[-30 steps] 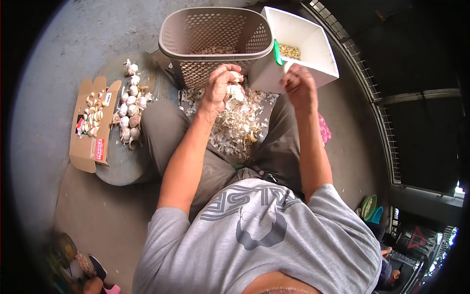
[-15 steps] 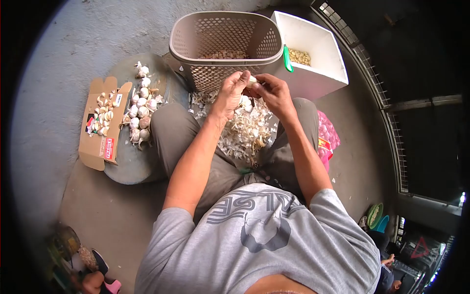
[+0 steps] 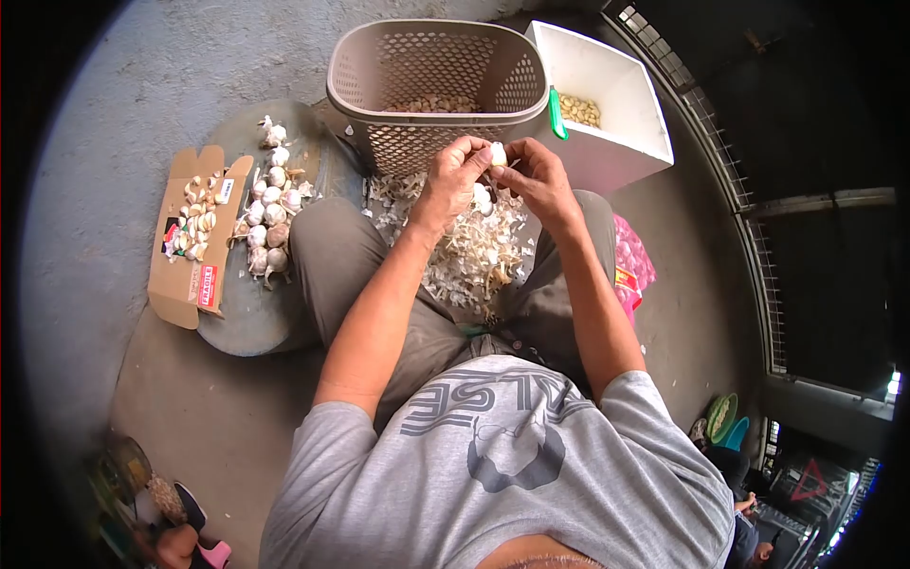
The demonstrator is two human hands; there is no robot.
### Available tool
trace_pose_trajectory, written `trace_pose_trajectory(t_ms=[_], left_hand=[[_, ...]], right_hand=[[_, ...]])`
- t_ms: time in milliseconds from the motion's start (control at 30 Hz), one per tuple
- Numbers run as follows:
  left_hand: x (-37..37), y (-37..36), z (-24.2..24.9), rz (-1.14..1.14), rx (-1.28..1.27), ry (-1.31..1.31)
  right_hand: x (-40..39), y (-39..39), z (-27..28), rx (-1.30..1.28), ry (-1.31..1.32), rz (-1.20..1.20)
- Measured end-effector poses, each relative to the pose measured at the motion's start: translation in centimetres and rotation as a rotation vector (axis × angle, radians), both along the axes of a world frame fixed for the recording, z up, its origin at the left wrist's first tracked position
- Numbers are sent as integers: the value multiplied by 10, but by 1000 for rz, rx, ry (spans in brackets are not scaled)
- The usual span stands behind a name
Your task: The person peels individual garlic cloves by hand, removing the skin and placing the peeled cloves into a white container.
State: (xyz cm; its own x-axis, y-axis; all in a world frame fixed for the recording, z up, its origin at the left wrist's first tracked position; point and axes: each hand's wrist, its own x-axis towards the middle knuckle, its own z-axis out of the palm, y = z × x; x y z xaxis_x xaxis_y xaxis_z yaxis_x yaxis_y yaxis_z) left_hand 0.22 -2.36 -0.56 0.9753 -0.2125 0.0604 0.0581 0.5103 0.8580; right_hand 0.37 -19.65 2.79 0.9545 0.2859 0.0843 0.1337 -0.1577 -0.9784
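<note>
A whitish garlic clove (image 3: 498,154) is pinched between the fingertips of both hands, just in front of the mesh basket. My left hand (image 3: 451,182) is closed on its left side, thumb and forefinger pressed together. From the right, my right hand (image 3: 540,180) grips the same clove with thumb and bent fingers. Below the hands, between the knees, lies a heap of garlic skins (image 3: 464,251), with a white garlic bulb (image 3: 482,199) on it, partly hidden by the right hand.
Ahead stand a brown mesh basket (image 3: 370,133) and a white foam box (image 3: 616,152) of cloves; a green-handled tool (image 3: 557,114) hangs between them. Left, garlic bulbs (image 3: 275,213) and a cardboard box (image 3: 171,289) of cloves sit on a round surface. A pink net bag (image 3: 633,256) lies right.
My fingers have shifted around the clove, and more of its white surface now shows between them. My right hand has turned slightly and moved a little right.
</note>
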Motion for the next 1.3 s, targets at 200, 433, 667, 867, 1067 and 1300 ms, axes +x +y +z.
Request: trace_pose_trajectory(t_ms=[200,433,667,867,1067,1300], left_hand=[[-1,8,6,-89,-87,49],[-5,8,10,-114,-160,82],[-7,-10,-1,129,-240,247],[-6,-6,-4,181,-308,298],[-6,-4,-1,90,-296,265],[-12,-2,16,-132,-182,111]], right_hand=[[-4,8,23,25,-13,6],[5,9,17,132,-77,-32],[-4,31,22,-97,-126,-205],[-23,40,18,-210,-311,-173],[-27,29,25,-433,-620,-3],[-27,20,45,-241,-246,-111]])
